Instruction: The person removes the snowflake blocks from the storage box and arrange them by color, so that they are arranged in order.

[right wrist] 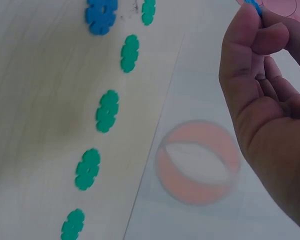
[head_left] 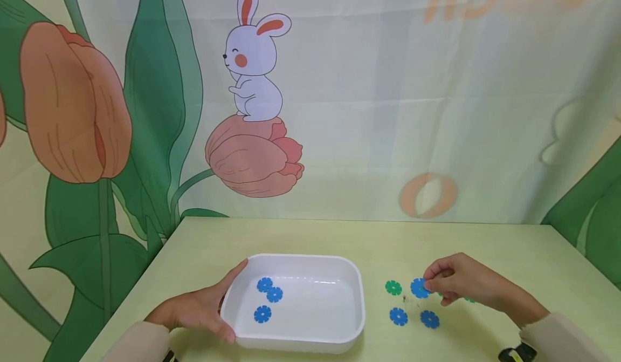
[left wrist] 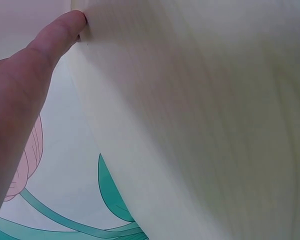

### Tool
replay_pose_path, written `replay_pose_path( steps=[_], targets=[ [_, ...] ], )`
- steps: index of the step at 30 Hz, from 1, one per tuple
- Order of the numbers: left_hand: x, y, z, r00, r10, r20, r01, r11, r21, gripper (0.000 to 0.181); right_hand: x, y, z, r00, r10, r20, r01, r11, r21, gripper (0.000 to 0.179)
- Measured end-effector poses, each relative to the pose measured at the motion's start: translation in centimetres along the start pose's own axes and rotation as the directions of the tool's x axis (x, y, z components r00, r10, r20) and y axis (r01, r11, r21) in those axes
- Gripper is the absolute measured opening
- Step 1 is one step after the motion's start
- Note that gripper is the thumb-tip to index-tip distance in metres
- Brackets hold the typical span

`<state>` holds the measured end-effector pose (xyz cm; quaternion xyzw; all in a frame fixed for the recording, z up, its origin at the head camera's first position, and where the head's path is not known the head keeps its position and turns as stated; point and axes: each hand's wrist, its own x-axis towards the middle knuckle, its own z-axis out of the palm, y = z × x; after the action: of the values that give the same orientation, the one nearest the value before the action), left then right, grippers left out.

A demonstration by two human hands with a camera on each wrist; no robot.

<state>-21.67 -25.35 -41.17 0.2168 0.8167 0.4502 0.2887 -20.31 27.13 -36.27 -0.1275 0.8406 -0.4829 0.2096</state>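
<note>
My right hand (head_left: 463,280) pinches a blue snowflake disc (head_left: 419,288) between thumb and fingertips, above the table right of the tub. Only the disc's edge shows past the fingertips in the right wrist view. The left hand (head_left: 206,305) holds the left end of a white plastic tub (head_left: 335,302), thumb at the near corner and fingers at the far one. Inside the tub lie three blue discs (head_left: 262,314), two of them overlapping. Two more blue discs (head_left: 398,316) lie on the table in front of the right hand, and a green disc (head_left: 393,287) sits behind them.
Several green discs (right wrist: 107,111) form a row on the pale table (head_left: 301,235), partly hidden under the right hand in the head view. Behind the table's back edge hangs a printed cloth (head_left: 349,108) with a rabbit and tulips.
</note>
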Motion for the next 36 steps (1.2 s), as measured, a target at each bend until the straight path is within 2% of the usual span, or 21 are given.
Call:
replay_pose_path(
  steps=[14, 21, 23, 28, 33, 36],
  targets=[
    [0.0, 0.0, 0.2, 1.000, -0.005, -0.011, 0.005, 1.000, -0.004, 0.136, -1.7, 3.4, -1.6, 0.996, 0.088, -0.022, -0.088, 0.996, 0.018, 0.028],
    [0.0, 0.0, 0.2, 1.000, 0.002, -0.007, -0.002, 1.000, -0.017, 0.135, -2.2, 5.2, -1.5, 0.986, 0.162, -0.044, -0.162, 0.987, 0.004, 0.022],
    [-0.1, 0.0, 0.2, 1.000, -0.002, -0.009, 0.002, 1.000, -0.017, 0.134, -2.5, 5.8, -1.5, 0.988, 0.148, -0.033, -0.147, 0.989, 0.014, 0.021],
    [-0.1, -0.1, 0.2, 1.000, -0.010, -0.013, 0.010, 1.000, -0.011, 0.133, -2.8, 7.0, -1.5, 0.982, 0.182, -0.042, -0.183, 0.983, -0.004, 0.020],
    [0.0, -0.1, 0.2, 1.000, -0.004, -0.004, 0.003, 1.000, -0.024, 0.132, -2.7, 7.8, -1.0, 0.963, 0.261, -0.073, -0.264, 0.964, -0.027, 0.016],
    [-0.1, 0.0, 0.2, 1.000, -0.003, -0.002, 0.003, 1.000, -0.023, 0.133, -2.4, 7.9, -0.7, 0.940, 0.318, -0.121, -0.326, 0.944, -0.048, 0.012]
  ],
)
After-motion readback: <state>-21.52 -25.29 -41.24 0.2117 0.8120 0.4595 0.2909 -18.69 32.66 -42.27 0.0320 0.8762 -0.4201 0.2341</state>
